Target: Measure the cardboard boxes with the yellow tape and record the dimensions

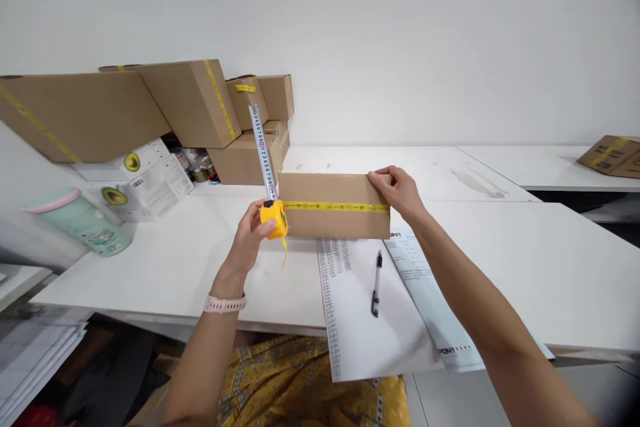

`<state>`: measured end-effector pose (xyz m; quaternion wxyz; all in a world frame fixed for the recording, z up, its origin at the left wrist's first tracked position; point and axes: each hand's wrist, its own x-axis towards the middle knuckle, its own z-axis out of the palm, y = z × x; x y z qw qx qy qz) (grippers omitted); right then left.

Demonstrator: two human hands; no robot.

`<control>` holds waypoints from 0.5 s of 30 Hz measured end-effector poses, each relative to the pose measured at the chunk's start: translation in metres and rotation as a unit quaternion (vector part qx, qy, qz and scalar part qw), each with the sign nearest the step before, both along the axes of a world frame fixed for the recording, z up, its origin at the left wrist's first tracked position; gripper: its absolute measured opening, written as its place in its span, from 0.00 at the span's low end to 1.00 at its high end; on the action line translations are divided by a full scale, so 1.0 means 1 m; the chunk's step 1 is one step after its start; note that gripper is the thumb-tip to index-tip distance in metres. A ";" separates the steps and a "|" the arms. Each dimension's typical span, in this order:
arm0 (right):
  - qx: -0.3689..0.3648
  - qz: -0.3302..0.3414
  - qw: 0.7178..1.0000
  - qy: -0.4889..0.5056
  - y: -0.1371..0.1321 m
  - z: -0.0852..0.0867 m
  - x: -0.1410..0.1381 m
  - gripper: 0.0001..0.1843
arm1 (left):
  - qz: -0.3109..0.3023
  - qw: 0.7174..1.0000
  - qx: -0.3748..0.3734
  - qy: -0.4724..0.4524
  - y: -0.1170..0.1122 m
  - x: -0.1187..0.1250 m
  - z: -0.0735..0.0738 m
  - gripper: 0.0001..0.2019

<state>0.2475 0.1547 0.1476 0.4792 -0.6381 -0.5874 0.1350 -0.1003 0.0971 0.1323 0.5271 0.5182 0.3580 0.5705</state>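
Observation:
In my left hand point(250, 233) is a yellow tape measure point(273, 219), its numbered metal blade point(263, 153) drawn out and pointing up and away from me. A short yellow strap dangles beneath its case. My right hand point(399, 192) pinches the upper right corner of a brown cardboard box point(333, 223), thumb on the near face. Yellow printed tape point(330, 206) runs across the box's width. The tape measure's case sits at the left end of the box. Below the box, a white printed sheet point(370, 347) carries a black-capped clear pen point(377, 283).
Several cardboard boxes point(185, 100) are stacked at the back left, above a white avocado-print carton point(155, 187). A mint tumbler point(95, 223) leans at the left. A pale blue printed packet point(435, 300) lies right of the sheet. Another box point(613, 157) rests at the far right.

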 end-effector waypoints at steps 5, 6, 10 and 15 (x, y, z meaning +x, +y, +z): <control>0.073 -0.007 0.991 -0.116 0.040 0.014 -0.008 0.16 | -0.015 0.999 0.015 -0.029 -0.017 0.020 0.007 0.30; 0.070 0.007 0.989 -0.134 0.044 0.015 -0.011 0.15 | -0.047 0.998 0.006 -0.038 -0.026 0.027 0.002 0.31; 0.056 -0.006 0.972 -0.227 0.051 0.023 -0.019 0.16 | -0.201 0.976 -0.072 -0.043 -0.058 0.058 -0.028 0.33; 0.022 -0.024 0.960 -0.278 0.053 0.032 -0.025 0.17 | -0.245 0.959 -0.128 -0.069 -0.065 0.084 -0.053 0.34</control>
